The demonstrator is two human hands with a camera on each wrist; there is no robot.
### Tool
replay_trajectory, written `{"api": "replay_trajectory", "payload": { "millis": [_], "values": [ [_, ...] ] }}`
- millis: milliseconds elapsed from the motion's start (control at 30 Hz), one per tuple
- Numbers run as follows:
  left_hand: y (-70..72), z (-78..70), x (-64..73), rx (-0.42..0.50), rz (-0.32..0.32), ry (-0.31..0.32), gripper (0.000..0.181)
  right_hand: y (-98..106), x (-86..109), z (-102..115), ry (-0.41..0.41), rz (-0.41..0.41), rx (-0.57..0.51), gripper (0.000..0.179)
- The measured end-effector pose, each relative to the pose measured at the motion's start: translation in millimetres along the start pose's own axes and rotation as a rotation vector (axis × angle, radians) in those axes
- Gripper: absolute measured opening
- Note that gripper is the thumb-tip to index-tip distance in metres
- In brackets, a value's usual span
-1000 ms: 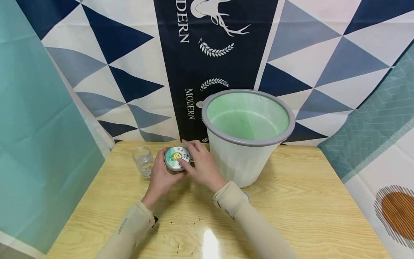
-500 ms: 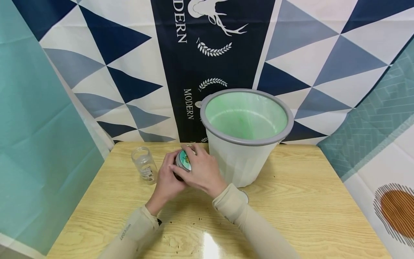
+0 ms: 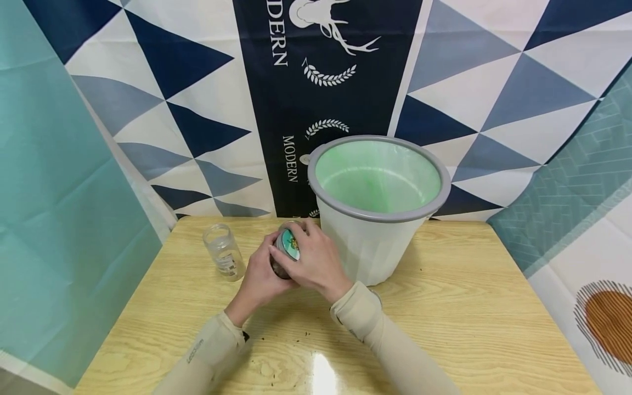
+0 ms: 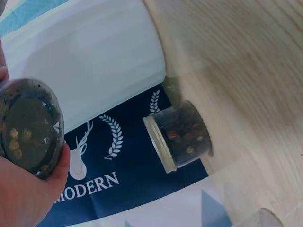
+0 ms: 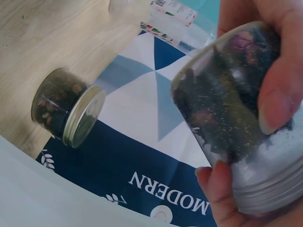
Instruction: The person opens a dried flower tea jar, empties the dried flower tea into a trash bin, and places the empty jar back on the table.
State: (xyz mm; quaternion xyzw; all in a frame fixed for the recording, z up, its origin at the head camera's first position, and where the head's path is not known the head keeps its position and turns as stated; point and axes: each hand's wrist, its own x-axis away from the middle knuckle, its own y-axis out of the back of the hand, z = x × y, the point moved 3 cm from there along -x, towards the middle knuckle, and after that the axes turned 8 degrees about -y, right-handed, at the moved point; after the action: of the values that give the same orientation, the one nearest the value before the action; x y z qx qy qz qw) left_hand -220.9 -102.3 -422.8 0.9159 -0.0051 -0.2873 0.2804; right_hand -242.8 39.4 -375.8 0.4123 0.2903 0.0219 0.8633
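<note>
My left hand (image 3: pixel 261 277) grips the body of a clear jar (image 5: pixel 232 94) filled with dark dried tea and some reddish flower pieces. My right hand (image 3: pixel 318 260) is wrapped over its silver screw lid (image 5: pixel 270 194), whose green printed top shows between the fingers in the head view. The jar is tilted, its lid turned toward the right hand, and held above the table. In the left wrist view the jar's base (image 4: pixel 31 127) shows, with yellowish bits inside. A second filled jar (image 4: pixel 182 135) with a gold lid (image 5: pixel 85 118) stands behind the hands.
A tall white bucket (image 3: pixel 362 247) with a grey rim and green inside stands right behind the right hand. Left of the hands stands a clear labelled jar (image 3: pixel 224 255). Dark crumbs lie on the wooden table (image 3: pixel 444 318) near its front. A patterned cloth (image 3: pixel 207 82) hangs behind.
The jar has tipped from lid facing up to lid facing right, and both hands have shifted slightly right. My right hand has moved from the lid's edge to over its top.
</note>
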Motion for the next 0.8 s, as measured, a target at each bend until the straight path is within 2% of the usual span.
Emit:
{"api": "replay_trajectory", "payload": {
  "millis": [300, 500, 600, 800],
  "values": [
    [0.5, -7.5, -3.4, -0.059, 0.019, -0.038, 0.094, 4, 1.3, -5, 0.006, 0.005, -0.063, 0.048],
    [-0.8, -12.0, -6.9, -0.090, 0.041, -0.069, 0.091, 5, 2.6, -11, 0.049, -0.022, -0.067, 0.048],
    [-1.4, -12.0, -7.6, -0.067, 0.070, -0.079, 0.091, 6, 4.3, -14, 0.102, -0.039, -0.045, 0.047],
    [-1.7, -10.2, -5.5, 0.013, 0.125, -0.075, 0.089, 10, 6.3, -15, 0.265, -0.045, -0.006, 0.046]
  ]
}}
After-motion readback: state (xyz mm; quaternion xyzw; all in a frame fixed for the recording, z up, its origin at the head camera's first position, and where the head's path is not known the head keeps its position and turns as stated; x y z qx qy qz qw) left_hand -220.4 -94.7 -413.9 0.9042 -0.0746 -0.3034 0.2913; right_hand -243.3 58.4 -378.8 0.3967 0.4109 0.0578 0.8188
